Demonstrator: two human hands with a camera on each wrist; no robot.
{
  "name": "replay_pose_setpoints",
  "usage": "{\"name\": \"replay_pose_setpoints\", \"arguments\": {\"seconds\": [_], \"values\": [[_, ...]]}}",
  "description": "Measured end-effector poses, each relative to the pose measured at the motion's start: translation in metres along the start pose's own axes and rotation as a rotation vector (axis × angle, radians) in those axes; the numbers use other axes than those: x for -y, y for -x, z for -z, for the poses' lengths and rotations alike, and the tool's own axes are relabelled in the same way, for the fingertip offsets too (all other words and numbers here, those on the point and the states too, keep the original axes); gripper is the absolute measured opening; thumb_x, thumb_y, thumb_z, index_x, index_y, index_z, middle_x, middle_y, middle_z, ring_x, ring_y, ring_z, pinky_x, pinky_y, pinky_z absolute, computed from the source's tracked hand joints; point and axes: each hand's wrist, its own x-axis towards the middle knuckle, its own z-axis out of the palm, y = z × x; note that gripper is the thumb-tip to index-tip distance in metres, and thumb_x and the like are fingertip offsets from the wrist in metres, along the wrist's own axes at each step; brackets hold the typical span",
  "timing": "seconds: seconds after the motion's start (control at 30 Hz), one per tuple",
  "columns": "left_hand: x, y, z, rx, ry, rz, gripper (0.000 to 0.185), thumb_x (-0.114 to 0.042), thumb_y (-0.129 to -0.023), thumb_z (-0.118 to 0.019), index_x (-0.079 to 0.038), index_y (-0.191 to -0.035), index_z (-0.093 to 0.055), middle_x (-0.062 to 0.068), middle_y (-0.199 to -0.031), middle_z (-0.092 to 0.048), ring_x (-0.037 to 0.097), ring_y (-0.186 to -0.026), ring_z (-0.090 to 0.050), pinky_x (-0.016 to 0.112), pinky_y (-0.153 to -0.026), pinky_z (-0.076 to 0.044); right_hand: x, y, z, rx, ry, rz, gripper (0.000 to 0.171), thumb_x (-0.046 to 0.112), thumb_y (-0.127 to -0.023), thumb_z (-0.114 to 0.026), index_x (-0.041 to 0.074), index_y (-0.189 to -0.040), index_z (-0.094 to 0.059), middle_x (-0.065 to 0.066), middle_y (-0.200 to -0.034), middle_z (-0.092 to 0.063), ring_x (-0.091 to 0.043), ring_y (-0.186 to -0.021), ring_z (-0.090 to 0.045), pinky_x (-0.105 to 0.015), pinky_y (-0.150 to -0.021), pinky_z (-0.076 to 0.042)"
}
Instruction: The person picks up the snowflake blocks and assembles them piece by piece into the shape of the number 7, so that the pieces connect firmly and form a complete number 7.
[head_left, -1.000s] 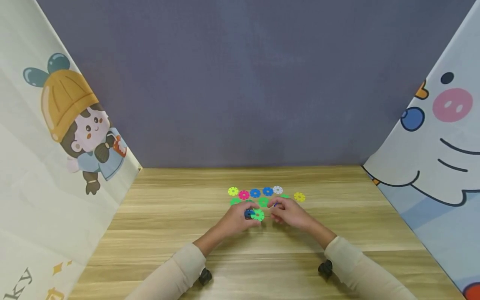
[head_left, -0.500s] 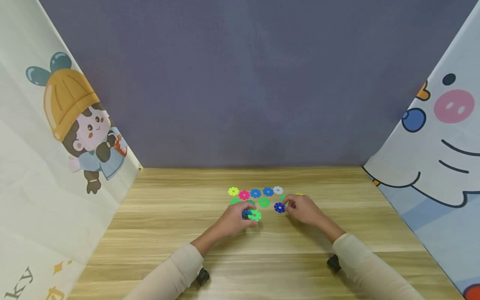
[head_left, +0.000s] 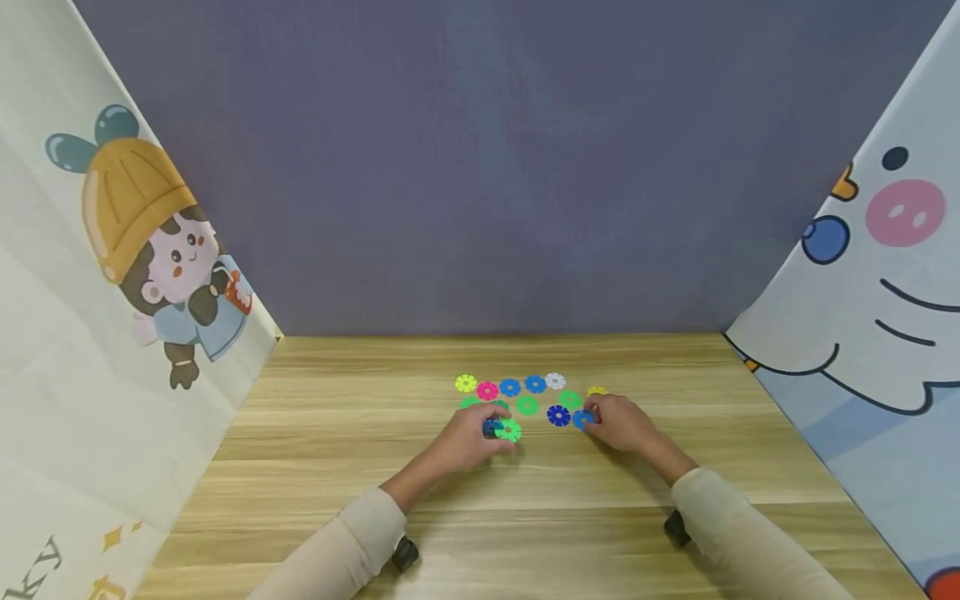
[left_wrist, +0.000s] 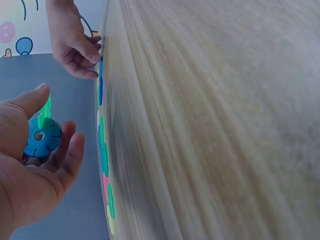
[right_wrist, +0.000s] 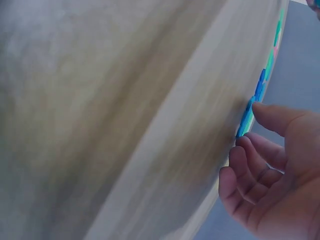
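Now the right hand has moved rightward past the dark blue disc and pinches the blue disc beside it on the table, while the left hand stays curled round a joined green-and-blue pair, leaving both hands occupied.

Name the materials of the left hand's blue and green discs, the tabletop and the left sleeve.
Blue disc and green disc: likely smooth plastic; uniform bright color, clean slots. Tabletop: wood or wood-look laminate, low sheen; streaky grain. Left sleeve: apparently matte fabric; soft folds.
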Motion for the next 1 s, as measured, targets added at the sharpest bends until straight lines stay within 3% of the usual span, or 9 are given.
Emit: {"name": "replay_pose_setpoints", "arguments": {"seconds": [0.23,0.47,0.6,0.73,1.0], "values": [[0.0003,-0.0010,-0.0012,0.000,-0.009,-0.008,0.053,-0.026,-0.087,-0.082,-0.008,-0.134,-0.064,0.008,-0.144,-0.061,0.029,-0.134,-0.056,0.046,-0.110,-0.048,0.0003,-0.0008,-0.0027,0.006,0.021,-0.029,0.038,0.018,-0.090,-0.076,-0.003,-0.119,-0.068,0.003,-0.069,-0.057,-0.012,-0.063,-0.048,-0.029,-0.061,-0.043],[-0.0011,-0.0006,-0.0010,0.005,-0.001,-0.006,0.054,-0.026,-0.088,-0.081,-0.007,-0.136,-0.062,0.008,-0.145,-0.061,0.029,-0.133,-0.056,0.047,-0.110,-0.048,-0.0010,-0.0013,-0.0037,-0.004,0.008,-0.050,0.034,0.018,-0.087,-0.078,-0.001,-0.113,-0.068,-0.003,-0.086,-0.065,-0.017,-0.080,-0.057,-0.038,-0.073,-0.053],[-0.0013,-0.0001,-0.0011,0.005,-0.008,-0.007,0.053,-0.026,-0.088,-0.081,-0.008,-0.135,-0.063,0.008,-0.145,-0.061,0.030,-0.134,-0.055,0.047,-0.110,-0.048,-0.0002,-0.0003,-0.0037,-0.005,-0.034,-0.083,0.033,0.018,-0.087,-0.079,0.000,-0.109,-0.063,-0.007,-0.091,-0.061,-0.019,-0.081,-0.054,-0.036,-0.070,-0.050],[-0.0015,0.0002,-0.0012,0.002,-0.022,-0.008,0.051,-0.027,-0.088,-0.081,-0.011,-0.133,-0.064,0.008,-0.144,-0.061,0.030,-0.135,-0.055,0.048,-0.110,-0.048,0.0014,0.0008,-0.0030,-0.014,-0.057,-0.104,0.032,0.018,-0.087,-0.080,0.002,-0.104,-0.058,-0.005,-0.086,-0.055,-0.018,-0.076,-0.049,-0.031,-0.065,-0.043],[-0.0019,0.0009,-0.0007,0.008,-0.010,-0.015,0.052,-0.027,-0.089,-0.081,-0.009,-0.134,-0.064,0.010,-0.145,-0.060,0.031,-0.136,-0.054,0.048,-0.110,-0.047,0.0014,0.0041,0.0008,-0.049,-0.051,-0.058,0.025,0.017,-0.088,-0.079,0.007,-0.096,-0.057,0.001,-0.075,-0.053,-0.012,-0.065,-0.046,-0.025,-0.059,-0.038]]}}
